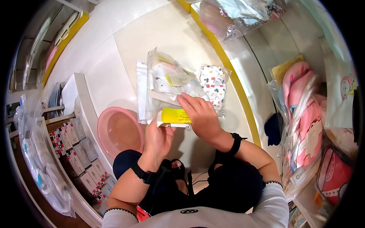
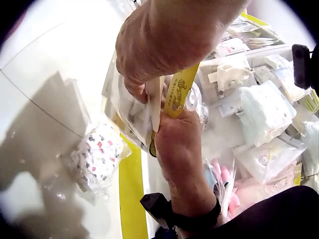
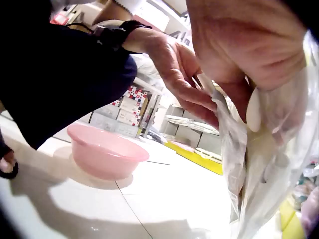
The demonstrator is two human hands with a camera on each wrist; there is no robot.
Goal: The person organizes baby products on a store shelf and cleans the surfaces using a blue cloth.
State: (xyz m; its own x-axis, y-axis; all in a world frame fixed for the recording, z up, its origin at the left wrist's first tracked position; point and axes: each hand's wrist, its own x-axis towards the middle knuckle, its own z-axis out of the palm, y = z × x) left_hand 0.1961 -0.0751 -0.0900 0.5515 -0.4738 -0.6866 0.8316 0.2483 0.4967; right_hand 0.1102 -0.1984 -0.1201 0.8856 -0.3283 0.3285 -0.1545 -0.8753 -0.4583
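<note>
A yellow label card (image 1: 175,115) with a white edge is held between the two hands in the head view. My left hand (image 1: 157,140) grips its left end, thumb up along it. My right hand (image 1: 202,117) pinches its right side and the top of a clear plastic bag (image 1: 171,81) that holds white folded cloth. In the left wrist view the yellow card (image 2: 180,90) stands between both hands, beside a white hook. The right wrist view shows the clear bag (image 3: 234,154) hanging below the right hand (image 3: 249,45); the left hand (image 3: 177,74) is beside it.
A bagged white cloth with small coloured prints (image 1: 213,85) lies on the floor to the right of the clear bag. A pink basin (image 1: 121,131) stands at the left. Shelves with boxes (image 1: 81,152) are on the left, and bagged pink goods (image 1: 304,114) on the right.
</note>
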